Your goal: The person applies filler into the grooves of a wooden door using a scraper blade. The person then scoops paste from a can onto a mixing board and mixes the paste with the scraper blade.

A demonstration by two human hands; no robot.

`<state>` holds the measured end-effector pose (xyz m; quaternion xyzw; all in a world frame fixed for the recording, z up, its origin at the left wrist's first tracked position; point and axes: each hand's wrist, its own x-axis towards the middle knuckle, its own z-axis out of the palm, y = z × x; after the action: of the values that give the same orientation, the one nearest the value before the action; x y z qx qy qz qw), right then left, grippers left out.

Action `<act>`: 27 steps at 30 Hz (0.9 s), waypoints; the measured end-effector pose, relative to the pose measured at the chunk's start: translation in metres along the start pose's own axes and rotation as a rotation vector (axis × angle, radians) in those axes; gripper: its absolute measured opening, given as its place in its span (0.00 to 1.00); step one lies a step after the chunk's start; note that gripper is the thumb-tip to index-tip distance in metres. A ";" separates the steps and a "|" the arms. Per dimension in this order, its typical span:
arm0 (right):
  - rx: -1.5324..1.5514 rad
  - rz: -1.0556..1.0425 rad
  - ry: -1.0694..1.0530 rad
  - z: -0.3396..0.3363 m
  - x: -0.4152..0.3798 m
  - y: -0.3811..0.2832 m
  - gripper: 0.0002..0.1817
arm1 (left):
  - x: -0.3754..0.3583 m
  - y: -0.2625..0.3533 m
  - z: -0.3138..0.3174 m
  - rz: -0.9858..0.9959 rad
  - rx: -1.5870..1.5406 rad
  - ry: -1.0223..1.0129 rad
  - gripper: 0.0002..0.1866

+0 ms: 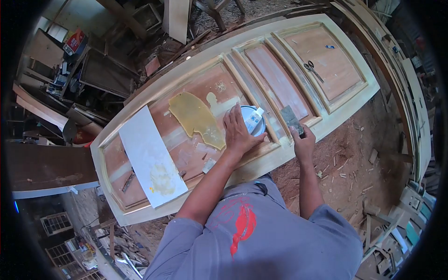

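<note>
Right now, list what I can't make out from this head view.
Print on the small white container: too small.
Whether the round tin is open: the container and left hand cover much of its top.
Grip end of the flat scraper: hidden by the right hand.
Underside of the panelled door: faces away.
Lettering on the red box: too small, blurred.

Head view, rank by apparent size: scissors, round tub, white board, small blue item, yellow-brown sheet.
Largest to smallest:
1. White board
2. Yellow-brown sheet
3. Round tub, partly covered by the left hand
4. Scissors
5. Small blue item
</note>
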<state>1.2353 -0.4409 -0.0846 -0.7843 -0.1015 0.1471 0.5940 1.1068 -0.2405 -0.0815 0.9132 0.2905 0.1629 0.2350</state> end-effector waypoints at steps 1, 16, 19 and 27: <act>-0.011 0.014 -0.007 0.000 0.001 -0.003 0.12 | 0.000 -0.002 0.001 0.019 -0.016 0.017 0.74; -0.363 -0.528 -0.282 0.029 0.011 -0.051 0.11 | 0.037 -0.038 -0.033 -0.311 -0.830 -0.204 0.46; -0.525 -0.634 -0.388 0.051 0.014 -0.052 0.10 | 0.040 -0.045 -0.043 -0.364 -1.010 -0.239 0.36; -0.872 -0.605 -0.587 0.104 0.034 -0.054 0.08 | 0.044 -0.060 -0.047 -0.404 -1.216 -0.371 0.36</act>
<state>1.2311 -0.3210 -0.0620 -0.8184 -0.5306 0.1267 0.1806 1.0932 -0.1551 -0.0660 0.5587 0.2668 0.0905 0.7801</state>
